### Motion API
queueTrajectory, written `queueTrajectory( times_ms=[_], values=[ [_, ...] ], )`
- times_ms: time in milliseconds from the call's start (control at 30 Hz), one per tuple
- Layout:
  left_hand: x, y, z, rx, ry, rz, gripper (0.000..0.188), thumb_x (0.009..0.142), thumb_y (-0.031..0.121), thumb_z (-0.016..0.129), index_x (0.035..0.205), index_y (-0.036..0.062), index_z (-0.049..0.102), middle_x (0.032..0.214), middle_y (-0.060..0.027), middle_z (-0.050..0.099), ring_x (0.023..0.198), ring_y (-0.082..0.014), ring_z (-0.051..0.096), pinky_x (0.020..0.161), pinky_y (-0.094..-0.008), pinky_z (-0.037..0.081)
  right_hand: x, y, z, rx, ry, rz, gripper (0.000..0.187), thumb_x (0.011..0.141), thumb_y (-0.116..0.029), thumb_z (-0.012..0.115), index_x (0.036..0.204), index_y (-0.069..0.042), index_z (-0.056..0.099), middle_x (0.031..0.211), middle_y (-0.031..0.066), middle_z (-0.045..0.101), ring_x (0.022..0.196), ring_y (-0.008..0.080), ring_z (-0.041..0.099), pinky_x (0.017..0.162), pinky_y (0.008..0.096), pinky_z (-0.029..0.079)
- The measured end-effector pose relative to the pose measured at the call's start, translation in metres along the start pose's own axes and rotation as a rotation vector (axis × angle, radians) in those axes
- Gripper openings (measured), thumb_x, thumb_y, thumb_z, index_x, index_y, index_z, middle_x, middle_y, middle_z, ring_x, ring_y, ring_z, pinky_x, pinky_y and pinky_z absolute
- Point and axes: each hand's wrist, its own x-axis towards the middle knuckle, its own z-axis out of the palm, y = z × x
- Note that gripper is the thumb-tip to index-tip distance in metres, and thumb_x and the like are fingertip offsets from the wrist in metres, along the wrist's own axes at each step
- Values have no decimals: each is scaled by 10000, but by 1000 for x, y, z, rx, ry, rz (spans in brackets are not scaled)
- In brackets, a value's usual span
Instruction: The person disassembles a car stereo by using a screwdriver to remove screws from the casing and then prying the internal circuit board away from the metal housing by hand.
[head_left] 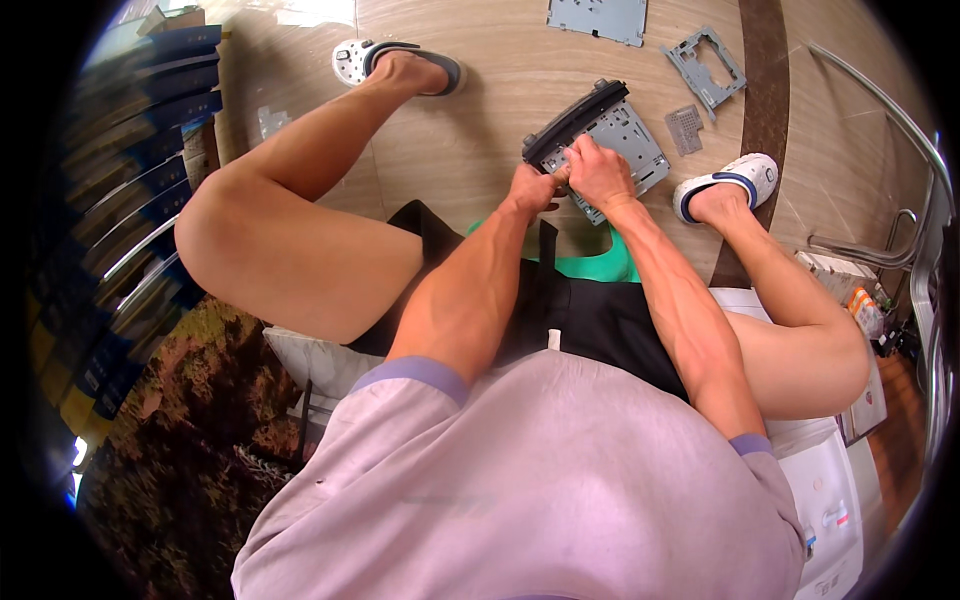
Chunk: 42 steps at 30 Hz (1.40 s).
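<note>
At upper centre, black-fronted perforated metal chassis (638, 148) apparently being worked, its near-left corner grasped by left hand (536, 188); curled right hand's (600, 172) hold cannot be told, steady bracing judged necessary.

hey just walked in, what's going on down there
A seated person is handling a grey metal unit with a black front. The left hand and right hand are close together at its near side; the fingers hide what they are doing there. Beyond it, a grey plate, a frame with an opening and a small perforated piece lie apart on the floor. Whether the unit rests on the floor is unclear.
</note>
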Motion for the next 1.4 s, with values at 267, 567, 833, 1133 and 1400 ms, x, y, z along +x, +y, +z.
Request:
queueTrajectory(
  times_ms=[267, 567, 833, 1133, 1400],
  values=[
    [-4, 7, -1, -34, 3, 33, 394, 894, 352, 814, 1122, 59, 682, 987, -77, 728, 856, -248, 720, 709, -436, 562, -2, -28, -10, 53, -87, 201, 239, 998, -279, 559, 1035, -45, 594, 895, 270, 707, 882, 515, 664, 771, 592, 518],
    [3, 2, -1, 59, 19, 38, 349, 880, 322, 820, 1027, 28, 701, 922, -77, 723, 795, -215, 715, 626, -388, 555, 2, -25, -1, 264, -13, 311, 227, 973, -222, 644, 912, -4, 625, 801, 258, 683, 785, 462, 672, 708, 508, 512],
    [10, -8, -4, 78, 24, 76, 454, 871, 408, 824, 1076, 22, 703, 940, -77, 724, 773, -195, 706, 619, -356, 566, 5, -14, -6, 172, -59, 201, 218, 962, -225, 659, 886, -27, 607, 788, 210, 700, 753, 438, 682, 658, 511, 519],
    [11, -12, -2, 164, -23, 115, 591, 907, 517, 755, 1074, -46, 687, 899, -110, 708, 766, -202, 721, 605, -344, 563, -2, 4, 5, -31, 117, -83, 172, 975, -262, 634, 941, -100, 589, 831, 156, 719, 767, 427, 691, 656, 539, 545],
    [15, -21, 1, 273, -16, 229, 719, 934, 597, 672, 1006, -119, 672, 851, -180, 720, 759, -248, 747, 675, -391, 585, 5, 4, -8, 36, 19, -120, 168, 977, -211, 621, 936, -57, 567, 798, 205, 698, 769, 449, 680, 670, 550, 538]
  ],
)
